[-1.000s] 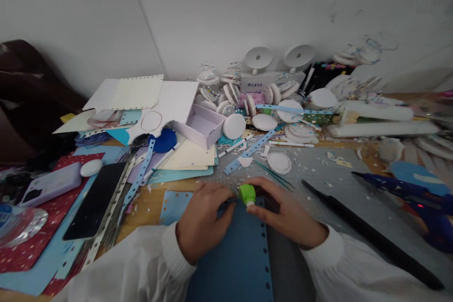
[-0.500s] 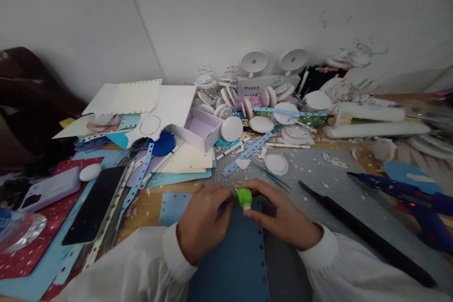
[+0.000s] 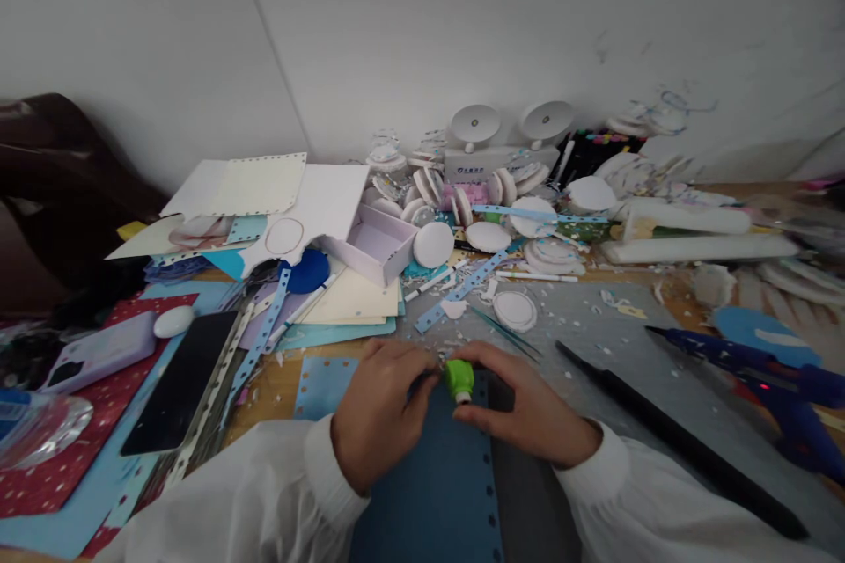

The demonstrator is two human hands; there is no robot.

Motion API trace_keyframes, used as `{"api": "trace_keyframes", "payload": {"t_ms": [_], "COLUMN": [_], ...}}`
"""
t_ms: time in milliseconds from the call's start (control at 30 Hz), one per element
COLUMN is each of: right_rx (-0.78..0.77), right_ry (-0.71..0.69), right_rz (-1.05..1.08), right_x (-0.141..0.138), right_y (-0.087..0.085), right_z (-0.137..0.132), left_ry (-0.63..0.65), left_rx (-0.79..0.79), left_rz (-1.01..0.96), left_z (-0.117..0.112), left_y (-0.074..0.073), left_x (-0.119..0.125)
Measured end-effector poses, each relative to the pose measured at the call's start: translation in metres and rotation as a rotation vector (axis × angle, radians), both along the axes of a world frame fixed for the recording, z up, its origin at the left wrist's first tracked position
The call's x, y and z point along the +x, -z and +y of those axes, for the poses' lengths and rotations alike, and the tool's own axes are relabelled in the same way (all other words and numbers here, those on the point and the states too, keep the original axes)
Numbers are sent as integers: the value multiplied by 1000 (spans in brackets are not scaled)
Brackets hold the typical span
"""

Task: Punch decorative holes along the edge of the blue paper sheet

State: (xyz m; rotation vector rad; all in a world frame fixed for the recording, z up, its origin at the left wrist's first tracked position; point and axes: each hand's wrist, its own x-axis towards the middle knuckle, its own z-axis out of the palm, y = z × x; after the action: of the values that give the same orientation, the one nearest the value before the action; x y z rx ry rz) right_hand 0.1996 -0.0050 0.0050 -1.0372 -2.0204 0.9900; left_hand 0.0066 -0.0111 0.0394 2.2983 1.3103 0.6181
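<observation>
A small bright-green thing with a pale end [image 3: 459, 380] is held above the blue sheet, between the thumb and fingers of my right hand [image 3: 525, 400]. My left hand [image 3: 386, 409] is closed, with its thumb and forefinger pinched against the left side of the green thing. What lies inside that pinch is too small to make out. Under both hands lies the blue paper sheet [image 3: 429, 493], with small punched holes along its right edge and top left corner.
A grey cutting mat [image 3: 594, 317] bears tweezers [image 3: 505, 332], a long black tool [image 3: 679, 431] and a blue glue gun [image 3: 759, 369]. White foam discs [image 3: 433, 244] pile up behind. Leftwards lie an open box [image 3: 379, 242], cut papers [image 3: 347, 295], a phone [image 3: 181, 383] and a clear bottle [image 3: 43, 427].
The green thing has tilted and dropped slightly, showing more of its body and pale end. Both hands stay almost in place, and the view has shifted a little.
</observation>
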Motion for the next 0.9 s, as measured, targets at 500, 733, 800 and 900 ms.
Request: {"api": "trace_keyframes", "payload": {"t_ms": [500, 733, 800, 900], "right_rx": [66, 87, 87, 93], "right_ry": [43, 75, 68, 65], "right_rz": [5, 12, 13, 0], "right_x": [-5, -5, -6, -7], "right_y": [6, 9, 9, 8], "right_z": [-6, -4, -5, -6], "left_ry": [-2, 17, 35, 117], "left_rx": [2, 18, 37, 67], "left_rz": [-51, 53, 162, 340], "left_z": [0, -1, 1, 9], "left_y": [14, -5, -12, -12], "left_x": [7, 8, 11, 17]}}
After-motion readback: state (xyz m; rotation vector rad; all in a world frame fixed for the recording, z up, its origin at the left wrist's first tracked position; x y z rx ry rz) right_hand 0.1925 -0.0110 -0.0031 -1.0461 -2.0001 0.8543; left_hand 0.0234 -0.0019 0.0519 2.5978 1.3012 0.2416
